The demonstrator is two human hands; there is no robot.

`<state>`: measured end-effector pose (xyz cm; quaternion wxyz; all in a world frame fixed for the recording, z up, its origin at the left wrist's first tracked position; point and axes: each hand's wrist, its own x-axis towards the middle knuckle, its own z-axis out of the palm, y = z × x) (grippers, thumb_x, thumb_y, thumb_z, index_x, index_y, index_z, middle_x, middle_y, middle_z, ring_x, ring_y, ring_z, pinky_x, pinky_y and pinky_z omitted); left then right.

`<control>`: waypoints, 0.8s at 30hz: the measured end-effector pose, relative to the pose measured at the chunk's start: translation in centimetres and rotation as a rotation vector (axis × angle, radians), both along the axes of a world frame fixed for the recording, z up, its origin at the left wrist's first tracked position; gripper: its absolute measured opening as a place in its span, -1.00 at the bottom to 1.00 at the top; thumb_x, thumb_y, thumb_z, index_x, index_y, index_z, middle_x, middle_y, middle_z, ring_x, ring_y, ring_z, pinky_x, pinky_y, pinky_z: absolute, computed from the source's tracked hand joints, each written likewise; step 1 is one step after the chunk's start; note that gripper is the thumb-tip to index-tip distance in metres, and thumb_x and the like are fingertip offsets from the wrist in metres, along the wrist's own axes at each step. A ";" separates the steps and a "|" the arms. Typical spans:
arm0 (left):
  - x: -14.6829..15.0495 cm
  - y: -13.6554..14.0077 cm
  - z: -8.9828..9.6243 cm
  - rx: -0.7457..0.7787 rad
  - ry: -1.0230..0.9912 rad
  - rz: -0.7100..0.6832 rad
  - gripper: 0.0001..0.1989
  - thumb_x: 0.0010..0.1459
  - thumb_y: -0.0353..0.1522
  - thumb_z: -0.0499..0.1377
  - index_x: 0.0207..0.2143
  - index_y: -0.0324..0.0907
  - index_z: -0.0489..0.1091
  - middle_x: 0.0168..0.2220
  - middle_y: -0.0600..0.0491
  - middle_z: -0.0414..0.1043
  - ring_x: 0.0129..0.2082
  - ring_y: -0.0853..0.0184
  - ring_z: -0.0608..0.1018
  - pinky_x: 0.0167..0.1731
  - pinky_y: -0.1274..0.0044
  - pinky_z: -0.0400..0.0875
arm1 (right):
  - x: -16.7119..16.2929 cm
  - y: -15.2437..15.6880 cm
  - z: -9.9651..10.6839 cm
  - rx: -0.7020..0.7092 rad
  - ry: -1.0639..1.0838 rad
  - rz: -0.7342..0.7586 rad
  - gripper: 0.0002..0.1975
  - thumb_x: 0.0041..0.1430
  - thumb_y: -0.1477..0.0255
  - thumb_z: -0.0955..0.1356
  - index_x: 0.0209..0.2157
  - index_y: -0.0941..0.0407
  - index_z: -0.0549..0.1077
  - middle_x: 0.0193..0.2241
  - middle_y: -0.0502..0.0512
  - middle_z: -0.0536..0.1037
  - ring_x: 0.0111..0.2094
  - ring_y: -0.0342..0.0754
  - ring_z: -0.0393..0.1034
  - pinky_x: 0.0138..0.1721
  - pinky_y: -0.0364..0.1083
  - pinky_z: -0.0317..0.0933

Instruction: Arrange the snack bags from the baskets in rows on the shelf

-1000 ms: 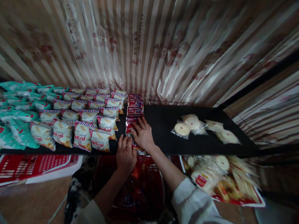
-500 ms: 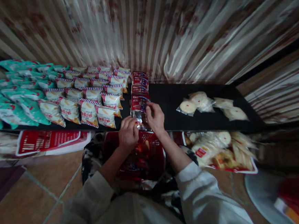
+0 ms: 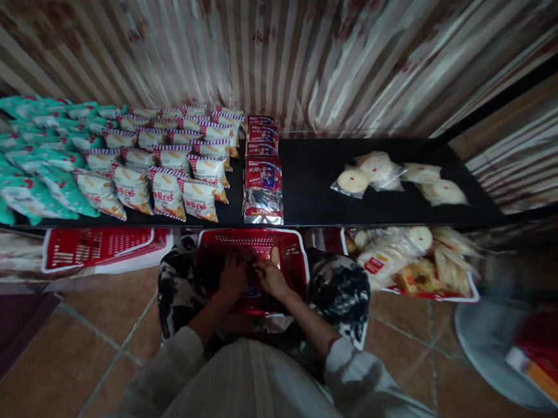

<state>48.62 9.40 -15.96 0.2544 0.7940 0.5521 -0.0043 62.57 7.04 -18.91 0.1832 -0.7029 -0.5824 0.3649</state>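
Note:
Both of my hands are down inside a red plastic basket (image 3: 300, 249) between my knees. My left hand (image 3: 233, 277) is on the basket's left side, its fingers lost in shadow. Close beside it, my right hand (image 3: 272, 279) has its fingers bent together over dark packets; what they grip is hidden. Beyond the basket, a column of red and purple snack packets (image 3: 263, 175) lies overlapped on the black shelf (image 3: 307, 194). The nearest packet shows a silvery lower part by the shelf's front edge.
White snack bags (image 3: 167, 193) and teal bags (image 3: 36, 189) stand in rows on the left. Clear-wrapped pale round items (image 3: 353, 180) lie on the right. Below are a filled basket (image 3: 473, 290), another red basket (image 3: 98, 244) and a grey basin (image 3: 487, 347). A striped curtain (image 3: 267, 55) hangs behind.
My hands have left the nearest packet on the shelf and moved back and down into the basket. The packet stays in the column. The view has tilted slightly downward.

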 end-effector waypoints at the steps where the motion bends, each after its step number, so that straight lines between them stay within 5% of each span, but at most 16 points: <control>1: -0.3 0.2 -0.1 -0.010 0.017 0.027 -0.71 0.08 -0.46 0.09 -0.12 -0.29 0.43 0.11 -0.23 0.29 0.24 0.05 0.17 0.20 0.23 0.08 | -0.3 0.2 -0.4 -0.004 -0.002 0.015 -0.68 0.07 0.65 0.26 -0.19 0.16 0.54 -0.08 0.19 0.53 -0.05 -0.03 0.42 0.03 -0.08 0.24; 5: -1.1 1.4 -0.6 -0.041 0.063 0.165 -0.67 0.14 -0.46 0.01 -0.06 -0.32 0.39 0.17 -0.24 0.21 0.25 0.08 0.16 0.20 0.27 0.10 | -1.4 1.7 -1.7 0.011 -0.029 0.109 -0.56 0.11 0.67 0.19 -0.01 0.16 0.47 0.16 0.20 0.32 0.15 -0.04 0.24 0.16 -0.04 0.12; 12: -2.0 3.8 -3.0 -0.112 0.132 0.267 -0.54 0.11 -0.51 0.01 0.09 -0.29 0.27 0.15 -0.19 0.28 0.21 0.14 0.25 0.14 0.37 0.19 | -3.3 4.7 -4.4 -0.074 -0.097 0.276 -0.45 0.08 0.65 0.22 0.13 0.14 0.34 0.22 0.16 0.25 0.29 0.02 -0.05 0.27 0.05 -0.09; 19: -2.1 4.4 -3.5 -0.084 0.147 0.250 -0.57 0.12 -0.58 -0.04 0.03 -0.29 0.34 0.05 -0.19 0.39 0.11 0.14 0.34 0.11 0.32 0.19 | -4.3 5.5 -6.1 -0.151 -0.108 0.263 -0.35 -0.01 0.71 0.23 0.18 0.17 0.27 0.20 0.19 0.28 0.24 -0.02 0.05 0.22 -0.04 -0.02; 24: -1.8 4.6 -2.5 -0.033 0.140 0.209 -0.61 0.15 -0.56 -0.06 -0.05 -0.25 0.43 -0.03 -0.13 0.45 0.06 0.17 0.36 0.10 0.34 0.20 | -3.5 5.7 -5.0 -0.171 -0.144 0.227 -0.52 0.06 0.63 0.25 0.04 0.12 0.43 0.04 0.20 0.45 0.06 -0.03 0.30 0.08 -0.09 0.14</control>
